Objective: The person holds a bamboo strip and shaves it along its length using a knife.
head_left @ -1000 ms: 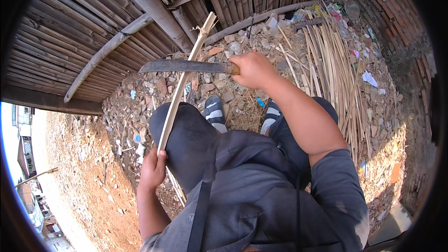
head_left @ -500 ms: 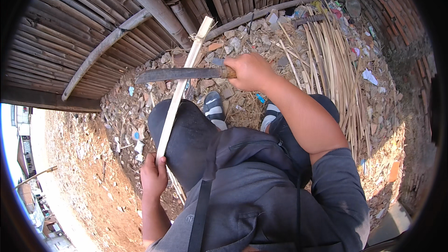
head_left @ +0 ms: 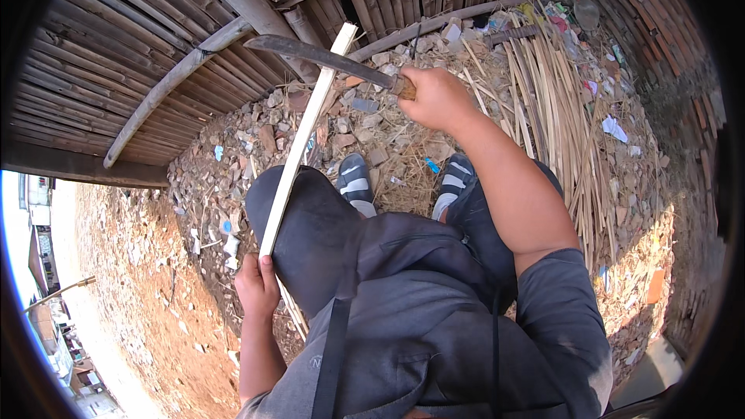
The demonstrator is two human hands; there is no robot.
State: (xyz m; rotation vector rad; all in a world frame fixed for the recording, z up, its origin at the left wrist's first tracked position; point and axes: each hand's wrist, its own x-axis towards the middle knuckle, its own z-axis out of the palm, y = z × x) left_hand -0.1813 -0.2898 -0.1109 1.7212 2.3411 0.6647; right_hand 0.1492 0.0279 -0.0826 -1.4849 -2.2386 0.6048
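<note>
My left hand (head_left: 257,283) is closed round the near end of a long pale strip of split bamboo (head_left: 299,147), which rests across my left thigh and points up and away. In my right hand (head_left: 436,98) is the wooden handle of a machete (head_left: 334,59), fingers wrapped round it. Its dark blade lies across the strip close to the far end and points left, with the tip tilted up and away. Whether the edge bites into the strip I cannot tell.
Many thin split strips (head_left: 547,101) lie in a long pile on the right, with another blade-like tool (head_left: 514,34) at their far end. A bamboo slat wall (head_left: 140,54) rises at the left and back, a brick wall (head_left: 660,23) at the right. Rubble and litter surround my sandals (head_left: 355,178).
My right hand has moved the machete away from me along the strip, toward its far end, and the blade's tip has swung upward. My left hand has barely shifted.
</note>
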